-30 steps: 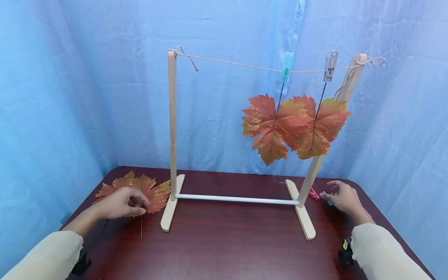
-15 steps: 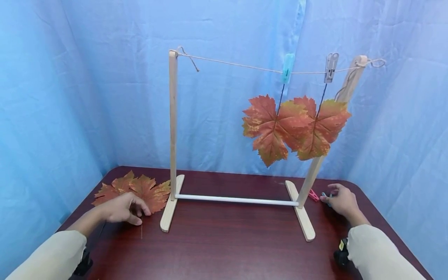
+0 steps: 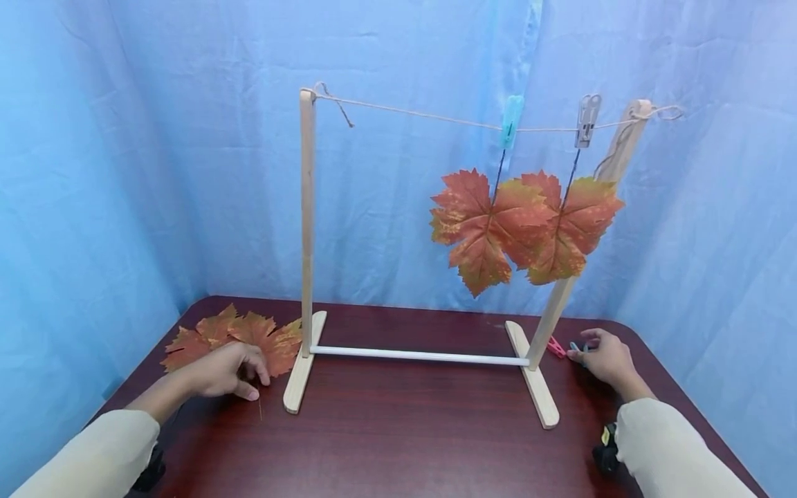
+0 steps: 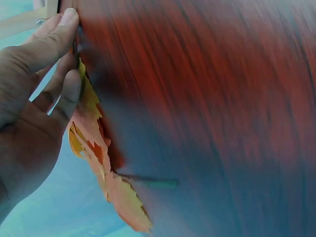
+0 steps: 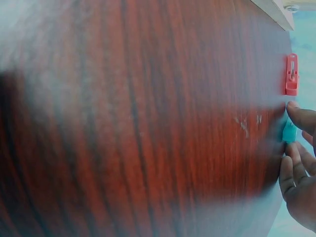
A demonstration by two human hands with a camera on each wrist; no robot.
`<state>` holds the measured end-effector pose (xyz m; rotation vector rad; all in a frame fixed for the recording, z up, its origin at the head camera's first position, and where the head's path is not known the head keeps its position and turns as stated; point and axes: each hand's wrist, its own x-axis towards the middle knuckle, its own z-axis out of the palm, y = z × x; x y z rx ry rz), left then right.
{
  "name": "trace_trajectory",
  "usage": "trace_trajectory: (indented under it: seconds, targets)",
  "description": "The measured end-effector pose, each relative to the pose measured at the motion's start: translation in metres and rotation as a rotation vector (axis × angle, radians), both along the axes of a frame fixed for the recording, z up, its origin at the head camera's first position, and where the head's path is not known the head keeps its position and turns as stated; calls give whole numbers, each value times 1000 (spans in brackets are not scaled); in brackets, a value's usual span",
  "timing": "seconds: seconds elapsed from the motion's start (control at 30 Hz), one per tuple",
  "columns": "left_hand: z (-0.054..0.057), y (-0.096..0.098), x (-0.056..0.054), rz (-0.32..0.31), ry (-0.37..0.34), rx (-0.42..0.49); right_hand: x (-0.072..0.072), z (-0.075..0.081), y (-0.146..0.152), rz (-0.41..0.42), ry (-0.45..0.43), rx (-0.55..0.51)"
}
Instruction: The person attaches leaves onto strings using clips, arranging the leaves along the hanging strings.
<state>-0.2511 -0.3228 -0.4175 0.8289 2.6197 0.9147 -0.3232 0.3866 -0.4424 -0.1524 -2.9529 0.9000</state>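
At the table's left, two artificial maple leaves (image 3: pixel 268 339) overlap, orange with yellow edges. My left hand (image 3: pixel 227 370) is over their near side, thumb and index finger on either side of one thin stem (image 3: pixel 261 409); the pinch looks light. In the left wrist view my left hand (image 4: pixel 37 94) partly covers the leaves (image 4: pixel 101 163), seen edge-on. At the right, my right hand (image 3: pixel 610 360) holds a teal clothespin (image 3: pixel 576 347) between thumb and fingers. The right wrist view shows the teal clothespin (image 5: pixel 289 131) between those fingertips. Beside it lies a pink clothespin (image 3: pixel 556 348).
A wooden frame (image 3: pixel 308 221) with a white bottom bar (image 3: pixel 417 355) stands mid-table. Its string (image 3: pixel 411 112) carries two more leaves (image 3: pixel 486 235), hung by a teal clothespin (image 3: pixel 512 121) and a grey clothespin (image 3: pixel 587 121). Blue curtains (image 3: pixel 249 173) surround the table (image 3: pixel 423 429).
My left hand has come lower and slightly right, and the leaf stem has swung right. My right thumb and fingers have closed in on the teal clothespin, which has shifted a little left.
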Motion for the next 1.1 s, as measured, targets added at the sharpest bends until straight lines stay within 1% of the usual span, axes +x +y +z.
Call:
trace_trajectory:
  seconds: [0.1,0.27,0.4,0.6,0.7,0.83,0.93,1.1]
  targets:
    - [1,0,-3,-30,5,-33,2,1,2,-4,-10,-7]
    - [3,1,-8,-116,8,-57,3,2,2,0,-18,-2]
    - [5,2,-10,-151,-9,-103,2,2,1,6,-24,-4]
    - [7,3,-11,-166,-34,-159,1,-1,-1,3,-20,-5]
    - [7,4,-10,-170,-47,-170,1,-2,-2,0,-14,4]
    - [8,6,-10,-190,-52,-142,0,-1,-1,-8,-1,25]
    - [10,9,-11,-196,-73,-113,0,0,0,-10,5,29]
    - [15,13,-12,-163,-125,-85,0,1,0,4,7,22]
